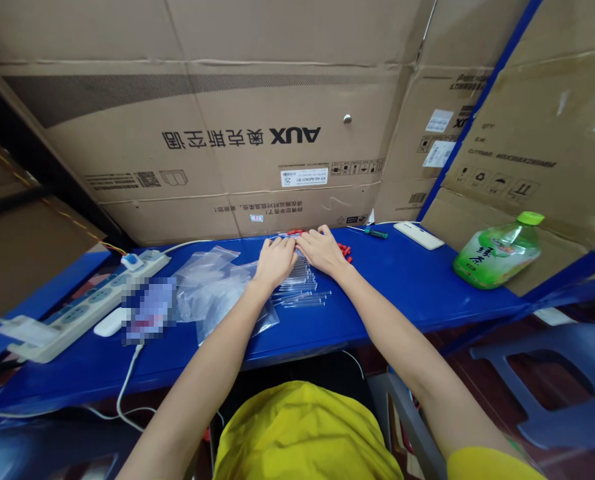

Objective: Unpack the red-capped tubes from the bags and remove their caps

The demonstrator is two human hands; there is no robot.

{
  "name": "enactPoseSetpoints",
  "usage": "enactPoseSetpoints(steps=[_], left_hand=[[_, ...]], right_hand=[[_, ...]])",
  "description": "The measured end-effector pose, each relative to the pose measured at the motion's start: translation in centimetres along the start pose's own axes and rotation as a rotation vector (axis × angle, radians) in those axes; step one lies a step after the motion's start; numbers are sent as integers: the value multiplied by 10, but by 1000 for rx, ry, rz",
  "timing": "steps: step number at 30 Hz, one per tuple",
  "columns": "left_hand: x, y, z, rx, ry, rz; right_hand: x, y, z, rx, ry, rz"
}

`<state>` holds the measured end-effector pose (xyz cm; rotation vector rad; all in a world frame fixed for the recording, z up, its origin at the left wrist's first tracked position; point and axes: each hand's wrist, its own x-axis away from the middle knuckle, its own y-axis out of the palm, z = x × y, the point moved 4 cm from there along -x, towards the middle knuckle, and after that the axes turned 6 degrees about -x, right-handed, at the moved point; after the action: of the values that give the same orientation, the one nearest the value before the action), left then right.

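Observation:
My left hand (276, 261) and my right hand (322, 251) come together near the back of the blue table (387, 287), their fingertips almost meeting. The fingers of both are curled inward, and what they pinch is too small and hidden to name. Beneath and in front of them lies a pile of thin clear plastic tubes (305, 300), partly covered by my left hand. Small red caps (346, 253) are scattered beside my right hand, with a few more behind the fingers. Clear plastic bags (210, 287) lie flat to the left, reaching under my left forearm.
A screwdriver (370, 231) and a white flat device (418, 235) lie at the back right. A green drink bottle (497, 252) leans near the right edge. On the left are a power strip (92, 303) and cables. Cardboard (257, 107) walls the back.

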<state>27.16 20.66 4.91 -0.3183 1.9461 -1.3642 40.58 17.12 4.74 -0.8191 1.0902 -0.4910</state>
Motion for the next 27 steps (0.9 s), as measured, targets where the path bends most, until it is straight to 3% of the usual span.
enactPoseSetpoints(steps=[14, 27], left_hand=[[-4, -22, 7, 41, -133, 11], [-7, -21, 9, 25, -112, 44]], right_hand=[[0, -1, 5, 14, -9, -1], [4, -1, 13, -10, 0, 31]])
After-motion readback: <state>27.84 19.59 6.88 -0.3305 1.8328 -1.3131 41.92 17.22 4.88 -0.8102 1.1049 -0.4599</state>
